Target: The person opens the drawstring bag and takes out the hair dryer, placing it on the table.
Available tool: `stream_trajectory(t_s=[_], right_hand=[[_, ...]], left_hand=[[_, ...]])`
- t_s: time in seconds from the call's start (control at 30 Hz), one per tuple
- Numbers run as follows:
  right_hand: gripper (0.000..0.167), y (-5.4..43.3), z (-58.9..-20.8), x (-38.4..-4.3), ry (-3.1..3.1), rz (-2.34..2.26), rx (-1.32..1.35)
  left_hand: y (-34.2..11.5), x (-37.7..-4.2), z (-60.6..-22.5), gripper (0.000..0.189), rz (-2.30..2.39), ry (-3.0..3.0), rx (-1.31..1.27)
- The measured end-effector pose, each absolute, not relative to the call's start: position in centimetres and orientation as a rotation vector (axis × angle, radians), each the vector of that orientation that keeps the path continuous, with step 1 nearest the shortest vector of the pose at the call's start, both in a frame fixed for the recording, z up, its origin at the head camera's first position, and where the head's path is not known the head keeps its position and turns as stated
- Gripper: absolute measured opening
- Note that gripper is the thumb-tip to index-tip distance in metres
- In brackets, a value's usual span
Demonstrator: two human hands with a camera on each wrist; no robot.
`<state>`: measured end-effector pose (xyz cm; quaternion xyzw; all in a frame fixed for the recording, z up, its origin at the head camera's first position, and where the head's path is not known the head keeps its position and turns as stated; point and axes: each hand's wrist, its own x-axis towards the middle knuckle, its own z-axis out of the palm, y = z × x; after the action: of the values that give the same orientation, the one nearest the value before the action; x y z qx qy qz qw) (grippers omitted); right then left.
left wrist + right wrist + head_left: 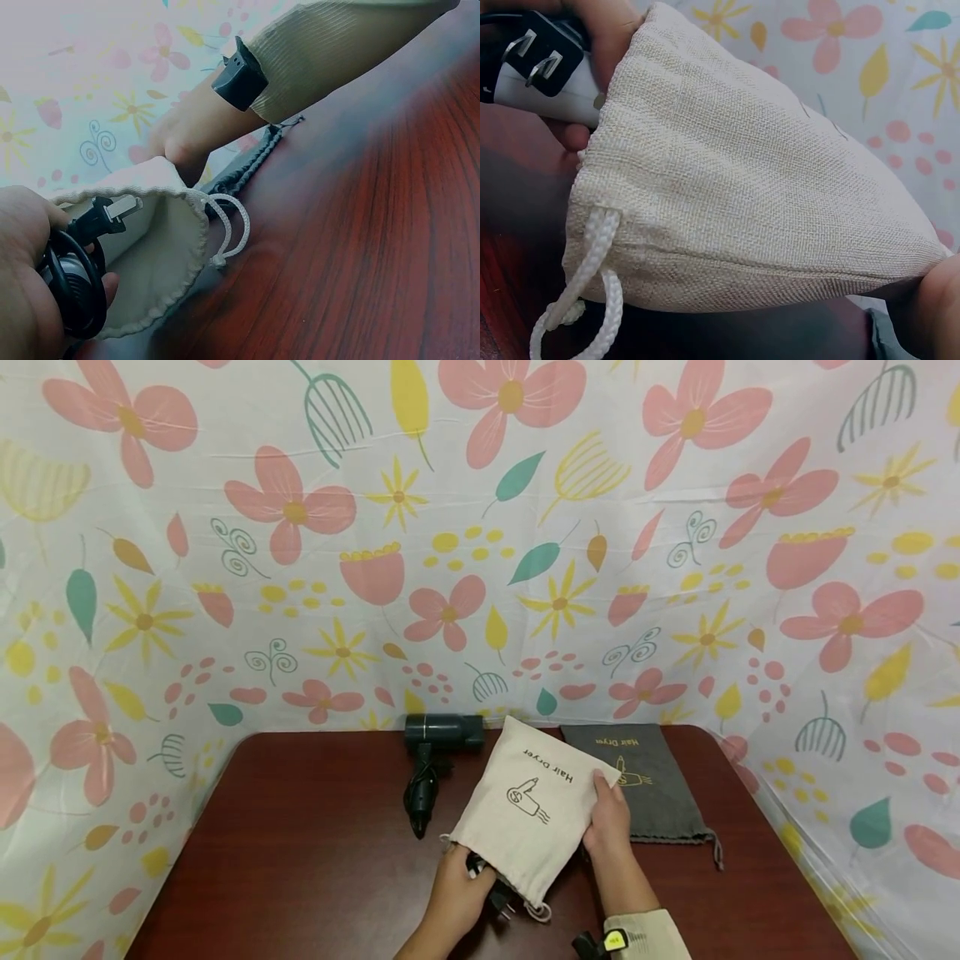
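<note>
A beige drawstring bag (536,802) printed "Hair Dryer" is held up at a slant over the table, its gathered mouth toward me. At its far right corner, my right hand (611,817) pinches the cloth. My left hand (459,893) is at the mouth, gripping the white handle (547,97) of what looks like a hair dryer. Black cord (79,300) is wound round that handle, and a two-prong plug (109,216) sticks out beside it. The bag hides the far part of this dryer. A white drawstring loop (604,300) hangs from the mouth.
A dark hair dryer (444,732) with its cord bundled lies at the back of the brown table (315,827). Right of the beige bag, a grey drawstring bag (667,793) lies flat, partly covered from view. A flowered curtain (450,527) surrounds the table.
</note>
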<state>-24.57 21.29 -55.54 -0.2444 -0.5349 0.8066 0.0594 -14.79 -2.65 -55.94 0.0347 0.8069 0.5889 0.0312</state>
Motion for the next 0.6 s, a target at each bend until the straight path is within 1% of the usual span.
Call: stream_trajectory(t_s=[0.2, 0.6], right_hand=[[0.06, 21.64, -55.61, -24.8, -1.628, 2.43, -0.747], [0.057, 22.0, -55.91, -25.11, -1.602, 2.424, -0.743]], left_hand=[[-2.56, -14.9, -56.02, 0.047, 1.85, 2.486, 0.105], [-3.14, -15.11, -56.34, 0.05, 1.853, 2.484, 0.1]])
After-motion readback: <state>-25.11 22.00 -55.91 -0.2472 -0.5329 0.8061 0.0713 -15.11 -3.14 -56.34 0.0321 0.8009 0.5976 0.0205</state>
